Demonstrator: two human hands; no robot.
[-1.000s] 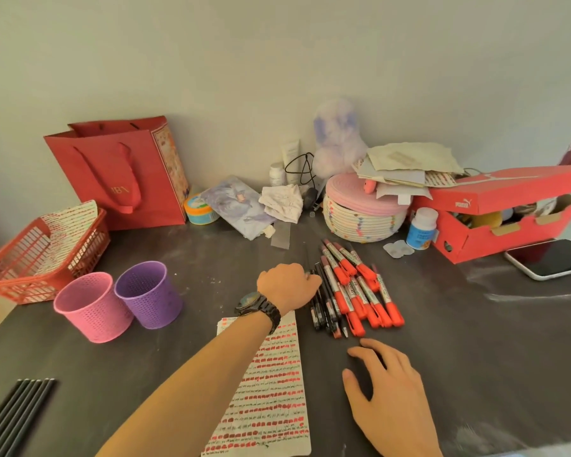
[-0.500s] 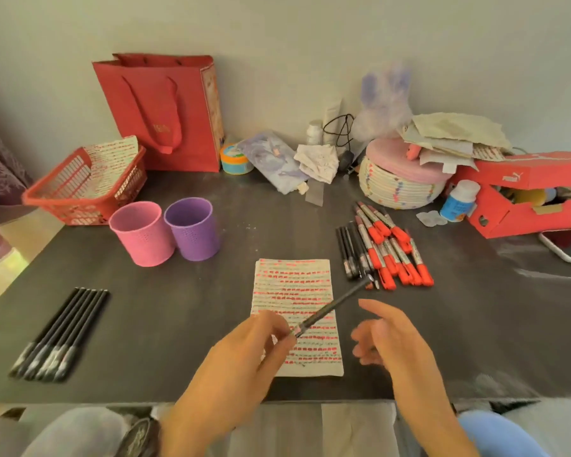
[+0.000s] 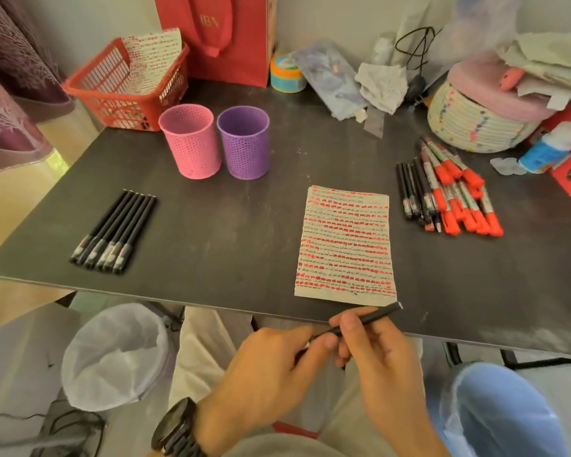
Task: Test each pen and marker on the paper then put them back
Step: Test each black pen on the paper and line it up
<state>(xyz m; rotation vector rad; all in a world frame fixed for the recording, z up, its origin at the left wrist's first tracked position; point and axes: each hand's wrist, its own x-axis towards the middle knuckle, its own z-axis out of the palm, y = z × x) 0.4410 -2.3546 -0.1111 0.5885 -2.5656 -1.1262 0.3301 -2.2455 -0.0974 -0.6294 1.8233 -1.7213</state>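
Both hands hold one thin black pen (image 3: 374,317) just below the table's near edge. My left hand (image 3: 271,367) pinches its near end. My right hand (image 3: 374,354) grips its barrel, and the far end sticks out up and to the right. A paper (image 3: 345,245) covered with rows of red and black marks lies on the dark table (image 3: 228,232). Right of the paper lies a pile of black pens (image 3: 412,192) and red-capped markers (image 3: 459,196). Several black pens (image 3: 114,230) lie in a neat row at the left.
A pink cup (image 3: 190,140) and a purple cup (image 3: 243,140) stand behind the paper's left. A red basket (image 3: 122,90), a red bag (image 3: 218,31), a woven basket (image 3: 475,120) and clutter line the back. A lined bin (image 3: 116,354) stands under the table.
My left hand picked a black pen from the pile and brought it back to the near edge. My right hand has closed on its barrel. The view tilted down.
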